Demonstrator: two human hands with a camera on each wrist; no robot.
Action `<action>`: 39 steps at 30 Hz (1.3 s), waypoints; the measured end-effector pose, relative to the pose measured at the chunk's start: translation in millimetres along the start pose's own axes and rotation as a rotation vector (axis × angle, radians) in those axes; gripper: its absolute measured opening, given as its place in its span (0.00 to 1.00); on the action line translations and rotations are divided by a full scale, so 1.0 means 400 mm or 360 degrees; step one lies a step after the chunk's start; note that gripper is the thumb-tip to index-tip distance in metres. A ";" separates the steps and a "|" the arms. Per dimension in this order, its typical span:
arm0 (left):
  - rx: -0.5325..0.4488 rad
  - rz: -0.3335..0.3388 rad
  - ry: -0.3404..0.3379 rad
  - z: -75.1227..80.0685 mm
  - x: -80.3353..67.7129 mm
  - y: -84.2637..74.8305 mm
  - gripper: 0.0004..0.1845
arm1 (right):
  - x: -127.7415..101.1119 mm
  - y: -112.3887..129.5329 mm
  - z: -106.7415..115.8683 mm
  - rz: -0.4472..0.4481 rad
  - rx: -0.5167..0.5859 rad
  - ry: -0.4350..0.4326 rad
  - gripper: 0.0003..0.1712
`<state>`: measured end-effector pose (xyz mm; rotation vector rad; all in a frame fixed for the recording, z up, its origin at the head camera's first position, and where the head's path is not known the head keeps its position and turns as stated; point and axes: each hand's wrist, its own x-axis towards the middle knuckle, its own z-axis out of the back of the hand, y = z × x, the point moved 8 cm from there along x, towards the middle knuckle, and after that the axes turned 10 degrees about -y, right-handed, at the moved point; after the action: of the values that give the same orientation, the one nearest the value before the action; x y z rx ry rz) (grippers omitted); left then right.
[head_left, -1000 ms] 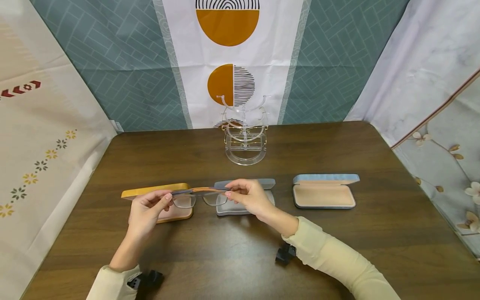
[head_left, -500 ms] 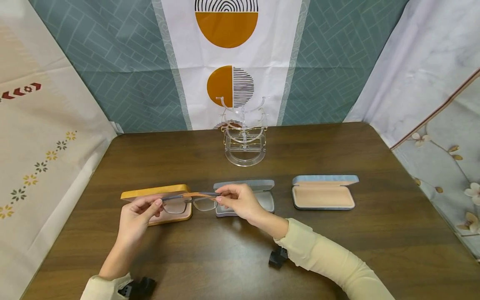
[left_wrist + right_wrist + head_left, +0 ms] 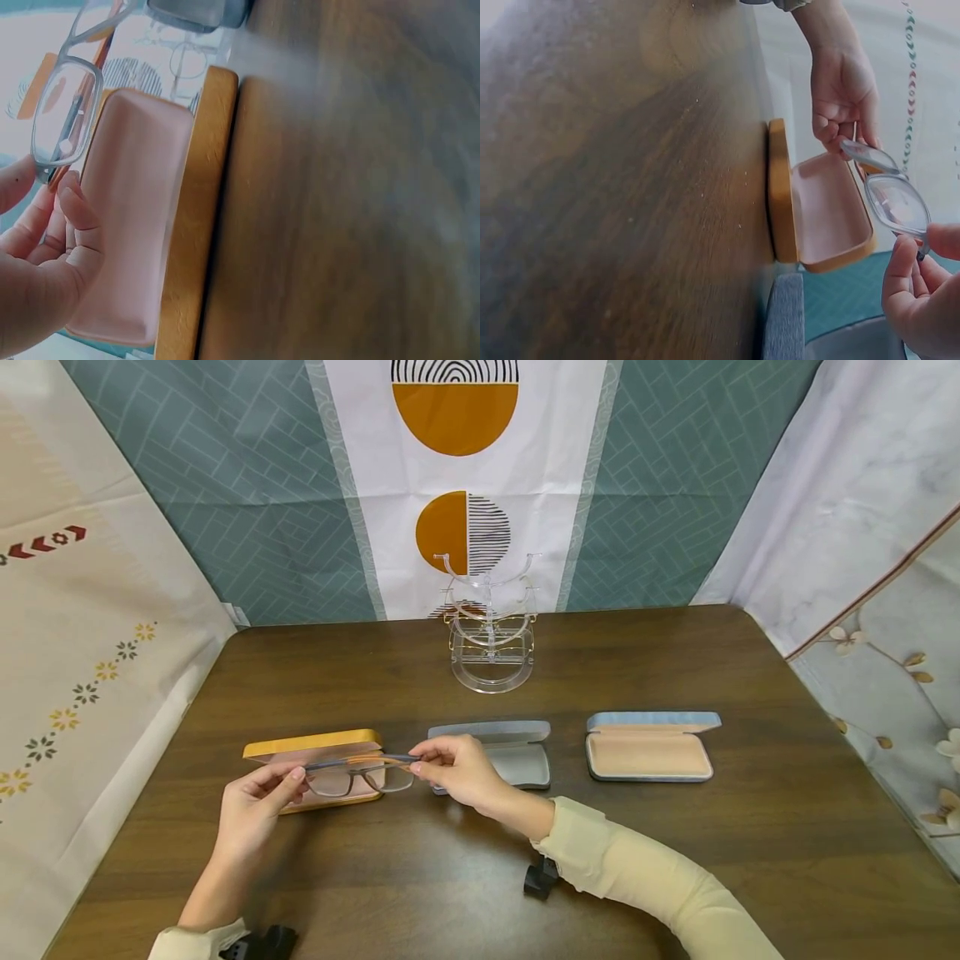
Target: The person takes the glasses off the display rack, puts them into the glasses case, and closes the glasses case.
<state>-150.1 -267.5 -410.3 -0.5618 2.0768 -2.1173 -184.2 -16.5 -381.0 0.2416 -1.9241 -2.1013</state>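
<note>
Taking the grey case as our landmark, we see the glasses held just left of it, seemingly in the air; how high, we can't tell. L hand pinches the end farther from the grey case, thumb vs. fingers; R hand pinches the other end, partly overlapping the grey case in the head view. Why both ends? Prob. b/c it keeps the glasses level & the lenses untouched, we'd say. Arms look folded behind the lenses, prob. for a flatter shape.

Yellow case sits next left of the grey case, lid up at the back; in the head view the glasses overlap its pink lining, so we guess they're held there to line up w/ it. Blue case is right of the grey case, a bit apart, also lid up. All that opening prob. makes the linings easy to reach, & the row gives each lid room. Stand is behind the grey case, well back, prob. so it's out of the hands' way. Thin gold bits show on it; can't tell if that's eyewear.

Our count: 1 pr. glasses in hand, 3 cases (all open), 1 stand, 2 hands (both gripping the glasses), 2 wrist cams, both nearer us than the grey case.
</note>
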 end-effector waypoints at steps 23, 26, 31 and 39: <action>0.0052 0.0113 -0.0057 0.053 0.020 -0.001 0.04 | 0.051 -0.045 -0.067 -0.0058 0.0011 -0.0065 0.08; 0.0099 0.0132 -0.0046 0.062 0.027 0.004 0.05 | 0.059 -0.050 -0.074 -0.0073 0.0029 -0.0076 0.08; 0.0087 0.0194 -0.0020 0.070 0.031 0.005 0.05 | 0.072 -0.057 -0.083 -0.0126 0.0028 -0.0106 0.08; 0.0210 0.0209 0.0054 0.086 0.046 0.010 0.04 | 0.082 -0.061 -0.095 -0.0189 0.0036 -0.0133 0.08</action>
<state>-155.8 -306.4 -411.4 -0.3654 1.9153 -2.1815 -205.9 -60.9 -406.6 0.2838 -2.0287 -2.1986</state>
